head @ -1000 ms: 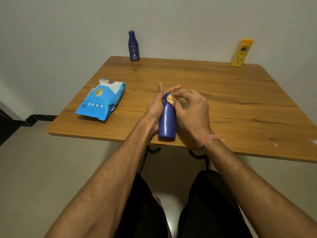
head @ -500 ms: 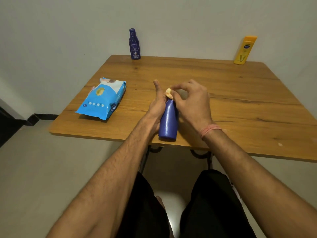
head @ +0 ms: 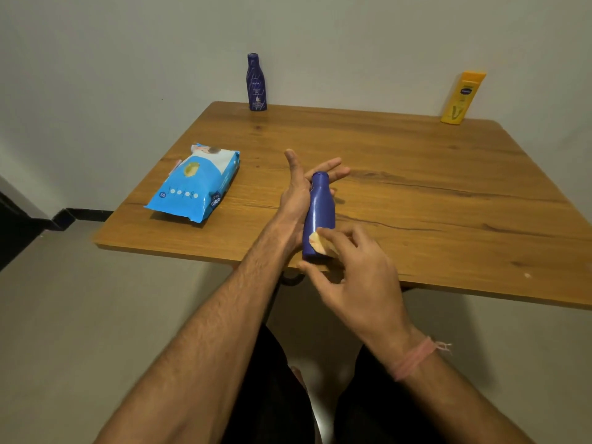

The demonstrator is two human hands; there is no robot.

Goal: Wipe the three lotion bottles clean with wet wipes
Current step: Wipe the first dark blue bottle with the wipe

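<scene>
Your right hand [head: 358, 277] covers most of the wipe [head: 317, 243] and the near bottle's [head: 318, 213] base. The table's [head: 448, 203] right edge runs out of frame. You can't read the yellow bottle's [head: 461, 97] label.

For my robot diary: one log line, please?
step: wiping | left hand: steadies blue plastic bottle | right hand: rubs pale wipe near base

"NIVEA" on far dark blue bottle [head: 256, 83]; "mee" on wipes pack [head: 196, 184]
</scene>
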